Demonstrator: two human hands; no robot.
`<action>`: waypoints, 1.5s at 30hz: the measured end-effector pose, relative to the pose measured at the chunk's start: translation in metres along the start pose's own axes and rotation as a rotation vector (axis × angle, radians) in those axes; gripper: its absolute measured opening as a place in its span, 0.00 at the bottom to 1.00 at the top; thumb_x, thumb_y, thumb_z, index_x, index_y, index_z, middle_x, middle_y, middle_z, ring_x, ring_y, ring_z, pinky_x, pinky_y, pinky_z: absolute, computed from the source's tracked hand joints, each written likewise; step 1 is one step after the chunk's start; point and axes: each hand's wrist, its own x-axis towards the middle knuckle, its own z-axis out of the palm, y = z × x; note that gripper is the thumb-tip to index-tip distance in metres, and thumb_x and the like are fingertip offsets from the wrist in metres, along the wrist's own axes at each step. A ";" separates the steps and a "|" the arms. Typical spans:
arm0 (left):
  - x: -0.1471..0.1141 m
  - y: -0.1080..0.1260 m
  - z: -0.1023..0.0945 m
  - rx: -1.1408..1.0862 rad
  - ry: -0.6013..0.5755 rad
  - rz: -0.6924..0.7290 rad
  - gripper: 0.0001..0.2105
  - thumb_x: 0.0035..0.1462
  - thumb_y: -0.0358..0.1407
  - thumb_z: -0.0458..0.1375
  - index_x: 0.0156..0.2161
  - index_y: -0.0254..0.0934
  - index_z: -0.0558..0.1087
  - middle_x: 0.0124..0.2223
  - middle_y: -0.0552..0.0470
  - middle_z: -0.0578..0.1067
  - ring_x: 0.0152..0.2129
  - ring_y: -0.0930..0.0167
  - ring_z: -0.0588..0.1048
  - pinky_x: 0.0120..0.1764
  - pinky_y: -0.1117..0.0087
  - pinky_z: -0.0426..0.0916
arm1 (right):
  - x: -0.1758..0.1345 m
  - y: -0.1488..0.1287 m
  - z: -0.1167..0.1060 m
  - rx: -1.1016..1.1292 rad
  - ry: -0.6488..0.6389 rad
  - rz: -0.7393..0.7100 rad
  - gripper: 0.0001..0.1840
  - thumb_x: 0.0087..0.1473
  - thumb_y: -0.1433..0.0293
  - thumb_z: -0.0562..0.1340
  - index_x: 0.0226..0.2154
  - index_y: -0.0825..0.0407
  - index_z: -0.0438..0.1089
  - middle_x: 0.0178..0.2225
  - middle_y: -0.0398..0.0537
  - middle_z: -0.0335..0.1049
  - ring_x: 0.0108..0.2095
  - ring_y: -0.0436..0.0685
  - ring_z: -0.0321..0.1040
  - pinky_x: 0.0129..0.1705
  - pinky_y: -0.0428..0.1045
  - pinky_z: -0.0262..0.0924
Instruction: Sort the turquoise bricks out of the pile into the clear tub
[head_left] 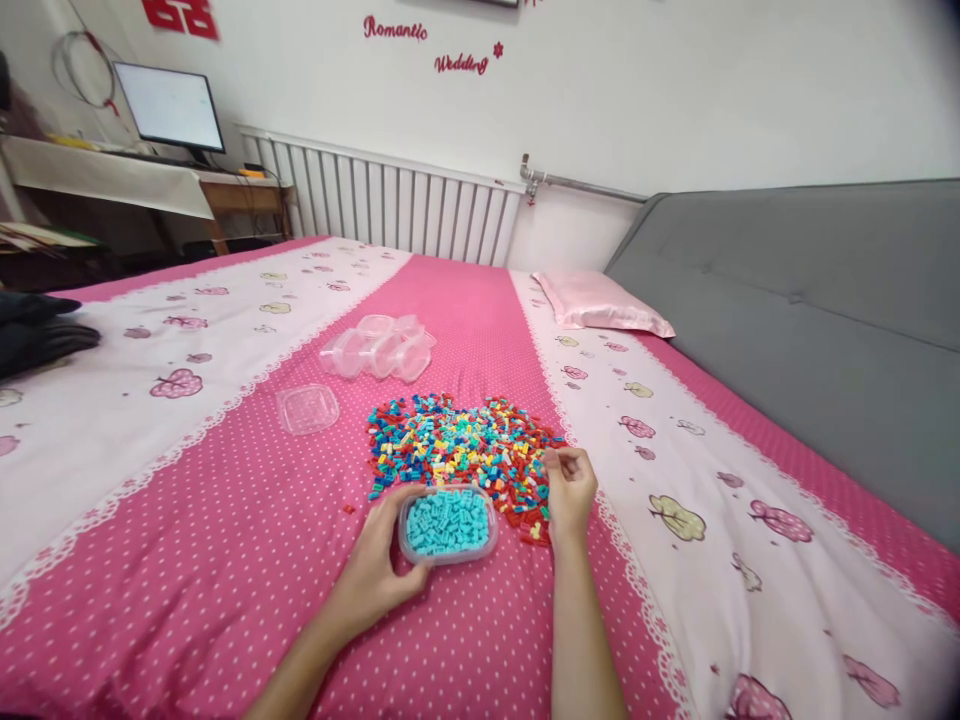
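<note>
A clear plastic container (491,545) full of small turquoise building bricks (448,522) rests on the bed in front of me. My left hand (386,555) grips its left side, thumb at the near edge and fingers along the far edge. Beyond it spreads a heap of tiny mixed bricks (457,440) in red, blue, yellow, white and turquoise. At the heap's right edge is my right hand (571,490), its thumb and fingertips pinched together. Whatever those fingertips may hold is too small to make out.
Several clear plastic containers (379,350) stand grouped behind the heap, and a clear lid (307,410) lies to the left. One stray red brick (349,510) is near my left hand. A pink pillow (600,303) lies by the grey headboard (795,290).
</note>
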 end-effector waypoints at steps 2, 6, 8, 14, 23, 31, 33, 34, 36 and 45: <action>0.000 0.000 0.000 0.010 0.000 -0.002 0.33 0.51 0.28 0.59 0.63 0.42 0.59 0.62 0.42 0.66 0.59 0.56 0.68 0.61 0.52 0.65 | 0.003 -0.003 -0.001 -0.010 0.008 -0.009 0.26 0.48 0.45 0.67 0.31 0.50 0.64 0.24 0.43 0.71 0.25 0.55 0.71 0.30 0.50 0.66; 0.000 0.002 0.000 0.007 0.003 0.015 0.33 0.50 0.28 0.59 0.62 0.42 0.60 0.61 0.43 0.67 0.58 0.57 0.68 0.60 0.53 0.65 | -0.002 -0.025 0.001 -0.048 -0.083 -0.036 0.25 0.52 0.46 0.66 0.33 0.50 0.64 0.25 0.44 0.73 0.23 0.55 0.71 0.29 0.49 0.67; -0.001 0.002 0.000 0.008 0.011 0.032 0.33 0.50 0.28 0.59 0.62 0.42 0.60 0.61 0.44 0.67 0.59 0.57 0.68 0.61 0.54 0.65 | -0.015 -0.042 0.003 -0.088 -0.189 -0.047 0.22 0.54 0.48 0.65 0.33 0.49 0.66 0.24 0.44 0.74 0.23 0.56 0.72 0.29 0.49 0.67; -0.002 -0.001 0.001 0.028 0.030 0.063 0.33 0.50 0.29 0.59 0.63 0.43 0.59 0.61 0.44 0.68 0.58 0.56 0.68 0.60 0.53 0.65 | -0.082 -0.076 0.011 -0.275 -0.408 -0.082 0.12 0.54 0.57 0.69 0.30 0.48 0.74 0.29 0.46 0.78 0.30 0.59 0.75 0.35 0.50 0.68; -0.002 0.002 0.001 0.022 0.045 0.068 0.33 0.50 0.28 0.59 0.62 0.43 0.60 0.60 0.45 0.68 0.58 0.56 0.69 0.60 0.53 0.65 | -0.115 -0.070 0.017 -0.357 -0.470 -0.109 0.05 0.56 0.65 0.66 0.32 0.47 0.77 0.34 0.48 0.79 0.36 0.61 0.78 0.42 0.53 0.70; -0.003 -0.001 0.002 0.009 0.038 0.063 0.33 0.51 0.29 0.59 0.63 0.43 0.59 0.61 0.44 0.67 0.59 0.56 0.67 0.61 0.52 0.64 | -0.114 -0.070 0.015 -0.373 -0.490 -0.141 0.04 0.57 0.66 0.66 0.34 0.47 0.77 0.37 0.48 0.81 0.38 0.60 0.78 0.43 0.52 0.69; -0.003 -0.002 0.003 0.010 0.046 0.068 0.33 0.51 0.29 0.59 0.63 0.43 0.59 0.61 0.44 0.68 0.59 0.56 0.68 0.61 0.53 0.64 | -0.113 -0.071 0.011 -0.390 -0.454 -0.154 0.06 0.58 0.64 0.65 0.36 0.47 0.78 0.38 0.48 0.80 0.40 0.61 0.76 0.45 0.52 0.68; -0.003 -0.002 0.003 0.012 0.048 0.068 0.32 0.51 0.30 0.59 0.62 0.43 0.59 0.61 0.44 0.68 0.58 0.57 0.68 0.61 0.53 0.65 | -0.111 -0.071 0.008 -0.403 -0.428 -0.160 0.08 0.59 0.62 0.64 0.37 0.47 0.78 0.40 0.49 0.79 0.42 0.62 0.75 0.46 0.53 0.67; -0.003 -0.001 0.002 0.016 0.045 0.065 0.32 0.51 0.30 0.59 0.62 0.42 0.59 0.61 0.44 0.68 0.58 0.57 0.68 0.61 0.53 0.65 | -0.109 -0.071 0.002 -0.429 -0.384 -0.177 0.11 0.61 0.60 0.63 0.39 0.48 0.78 0.42 0.51 0.77 0.45 0.63 0.73 0.49 0.55 0.65; -0.001 0.003 0.000 0.019 0.039 0.046 0.32 0.50 0.29 0.59 0.62 0.42 0.60 0.60 0.45 0.70 0.57 0.57 0.70 0.60 0.55 0.66 | -0.107 -0.071 -0.001 -0.562 -0.483 -0.241 0.11 0.64 0.66 0.61 0.40 0.40 0.81 0.40 0.48 0.73 0.44 0.63 0.67 0.48 0.56 0.60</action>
